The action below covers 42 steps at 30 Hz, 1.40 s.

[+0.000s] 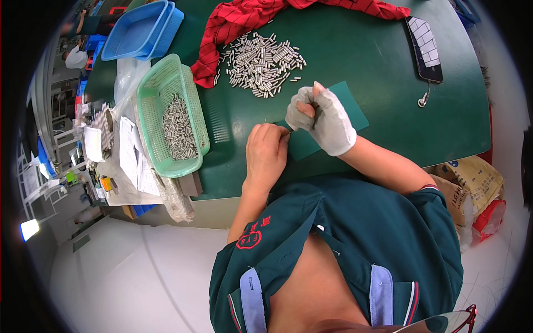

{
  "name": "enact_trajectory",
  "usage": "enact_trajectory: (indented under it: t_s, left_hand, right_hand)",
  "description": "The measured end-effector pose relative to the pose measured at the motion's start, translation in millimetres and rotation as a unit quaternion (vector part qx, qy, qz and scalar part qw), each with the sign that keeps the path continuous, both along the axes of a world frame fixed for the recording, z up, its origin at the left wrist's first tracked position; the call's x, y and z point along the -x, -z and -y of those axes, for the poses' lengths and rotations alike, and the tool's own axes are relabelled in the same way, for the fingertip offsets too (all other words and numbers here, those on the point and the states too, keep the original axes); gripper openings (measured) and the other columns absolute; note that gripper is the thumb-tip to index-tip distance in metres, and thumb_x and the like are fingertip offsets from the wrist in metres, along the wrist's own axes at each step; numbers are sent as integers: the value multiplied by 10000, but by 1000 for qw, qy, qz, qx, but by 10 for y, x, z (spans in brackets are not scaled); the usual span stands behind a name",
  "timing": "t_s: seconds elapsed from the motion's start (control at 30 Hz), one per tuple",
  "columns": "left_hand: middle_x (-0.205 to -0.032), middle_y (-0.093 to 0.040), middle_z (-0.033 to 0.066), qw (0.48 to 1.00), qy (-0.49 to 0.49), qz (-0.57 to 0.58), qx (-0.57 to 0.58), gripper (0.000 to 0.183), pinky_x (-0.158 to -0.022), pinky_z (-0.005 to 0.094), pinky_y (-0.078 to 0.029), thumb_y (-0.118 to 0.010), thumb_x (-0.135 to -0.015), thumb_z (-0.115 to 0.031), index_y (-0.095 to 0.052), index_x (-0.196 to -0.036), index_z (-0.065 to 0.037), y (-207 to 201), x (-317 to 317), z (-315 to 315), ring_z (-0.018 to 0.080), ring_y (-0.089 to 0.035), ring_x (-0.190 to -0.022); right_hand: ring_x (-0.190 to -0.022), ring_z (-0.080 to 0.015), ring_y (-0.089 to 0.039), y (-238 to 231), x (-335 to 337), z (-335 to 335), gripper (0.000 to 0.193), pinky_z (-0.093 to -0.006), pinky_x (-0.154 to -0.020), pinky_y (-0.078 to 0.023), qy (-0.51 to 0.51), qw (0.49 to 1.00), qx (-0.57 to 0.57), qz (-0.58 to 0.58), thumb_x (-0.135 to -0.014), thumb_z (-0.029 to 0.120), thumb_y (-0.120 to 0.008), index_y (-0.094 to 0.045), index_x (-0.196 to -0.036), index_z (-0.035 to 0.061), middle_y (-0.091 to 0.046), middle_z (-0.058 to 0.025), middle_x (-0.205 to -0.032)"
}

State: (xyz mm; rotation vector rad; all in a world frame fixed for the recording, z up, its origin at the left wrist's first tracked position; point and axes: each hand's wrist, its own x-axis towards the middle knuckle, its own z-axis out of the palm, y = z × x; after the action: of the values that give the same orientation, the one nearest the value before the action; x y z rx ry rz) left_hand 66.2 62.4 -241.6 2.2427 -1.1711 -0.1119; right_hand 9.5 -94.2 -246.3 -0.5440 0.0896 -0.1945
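Observation:
My left hand (267,154) is bare, its fingers pressed together over the green table (383,72). At its fingertips a small dark thing shows, too little to name. Close by on the right is my right hand (326,119), in a pale grey glove that leaves some fingertips bare. Its fingers are curled in, and whatever they hold is hidden. Under the right hand lies a flat green sheet (351,102). Beyond both hands spreads a loose heap of short silvery metal pins (262,62).
Left of my hands stands a green perforated basket (145,111) with many more metal pins (180,130). Blue trays (127,33) sit at the far left. A red checked cloth (236,19) curves behind the heap. A phone (425,50) with earphones (423,100) lies at the far right.

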Motion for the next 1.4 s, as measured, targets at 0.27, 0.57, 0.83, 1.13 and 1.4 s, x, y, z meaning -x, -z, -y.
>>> enact_trajectory:
  t_s: [0.27,0.57,0.83,1.13,1.4]
  left_hand:
    - [-797,-585,104,1000,-1,-1,3,100,-700,397,-454,-652,-728,12,-594,-803,-22,6,15,13,307,-553,-775]
    - [-792,-572,124,998,-15,33,42,135,-694,420,-447,-650,-707,24,-578,-810,-25,71,-4,-58,330,-551,-773]
    - [-798,-539,83,993,-51,44,95,142,-696,380,-417,-641,-680,-16,-569,-794,-61,206,124,-52,280,-528,-795]
    - [-796,-514,71,989,-79,74,105,125,-711,372,-408,-619,-686,-33,-568,-795,-68,252,154,-82,262,-519,-816]
    - [-804,-531,75,989,-79,99,75,97,-724,370,-416,-625,-710,-51,-572,-787,-75,267,206,-105,264,-525,-832]
  right_hand:
    - [-583,-137,-334,18,11,-7,476,-268,-575,-295,-3,1000,8,-7,-1005,432,-358,-385,-670,94,-343,-5,-597]
    - [-557,-157,-299,-45,-64,-101,528,-310,-579,-299,-2,997,76,-12,-966,516,-395,-333,-642,104,-290,-1,-580]
    - [-578,-164,-316,-67,67,-152,607,-307,-561,-267,5,984,180,-4,-909,617,-429,-304,-630,94,-288,-11,-592]
    - [-601,-179,-314,-58,90,-240,592,-307,-593,-259,6,973,231,1,-910,614,-413,-308,-651,92,-310,-29,-615]
    - [-601,-171,-320,-61,162,-234,570,-303,-611,-293,-8,971,238,34,-909,600,-423,-326,-657,98,-304,-13,-627]
